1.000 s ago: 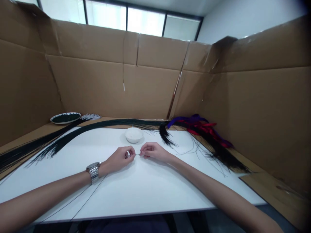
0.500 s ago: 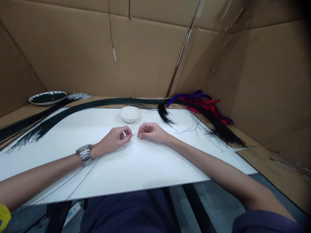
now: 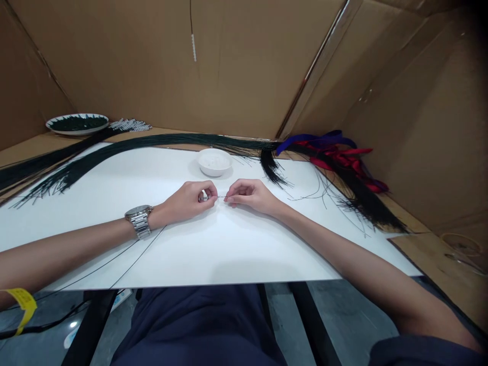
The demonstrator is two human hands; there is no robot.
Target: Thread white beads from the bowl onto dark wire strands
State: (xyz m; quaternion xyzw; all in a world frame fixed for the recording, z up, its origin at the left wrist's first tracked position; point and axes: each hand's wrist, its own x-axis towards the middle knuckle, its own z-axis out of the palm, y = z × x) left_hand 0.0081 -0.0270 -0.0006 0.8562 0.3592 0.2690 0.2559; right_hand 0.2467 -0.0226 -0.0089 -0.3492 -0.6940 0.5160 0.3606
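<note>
A thin black cord (image 3: 221, 197) spans the short gap between my hands, just above the white board (image 3: 183, 259). My left hand (image 3: 195, 200) pinches it between thumb and forefinger. On the other side my right hand (image 3: 249, 195) grips it with closed fingertips. Two dark strands run back under my left wrist toward the board's near edge. Just behind my fingertips stands a small white bowl (image 3: 214, 162); what lies inside is too small to make out. Whether any tiny piece sits on the cord cannot be seen.
Bundles of dark green cord (image 3: 160, 140) lie along the back, beside a plate of dark green pieces (image 3: 78, 124) and white-beaded ends (image 3: 131, 125). At right are red ribbons (image 3: 346, 158), a blue ribbon (image 3: 320, 138) and black cords (image 3: 362, 198). A beaded strand (image 3: 193, 48) hangs behind.
The camera has tilted down and shifted, so everything sits higher and slightly to the right. Both hands keep their pinch on the cord, with almost the same gap between them.
</note>
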